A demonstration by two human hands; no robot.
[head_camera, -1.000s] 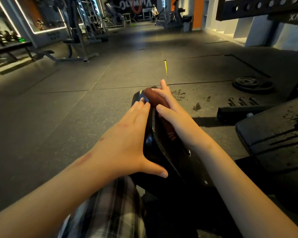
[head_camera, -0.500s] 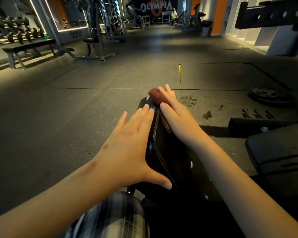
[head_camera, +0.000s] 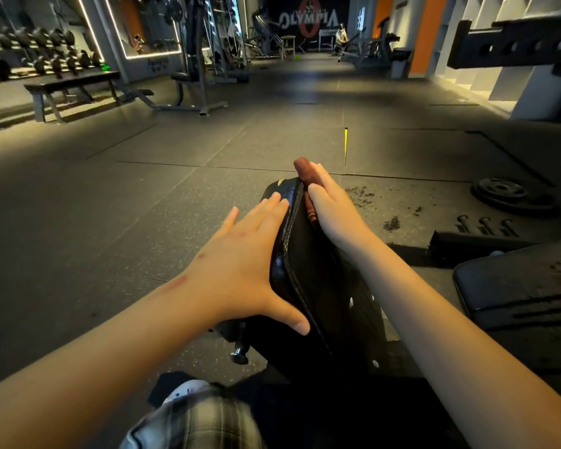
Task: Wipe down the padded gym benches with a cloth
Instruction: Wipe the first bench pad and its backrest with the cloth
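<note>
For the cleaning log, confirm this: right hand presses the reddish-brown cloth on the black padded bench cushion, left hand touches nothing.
Wrong about the left hand: the head view shows it resting flat on the left side of the black padded bench cushion. The right hand does press the reddish-brown cloth against the cushion.

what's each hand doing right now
Left hand: open, flat against the pad's left side.
Right hand: open, fingers straight, pressing the cloth on the pad.

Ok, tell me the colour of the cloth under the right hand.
Reddish brown: the cloth pokes out past the right hand on the black pad, shown in the head view.
</note>
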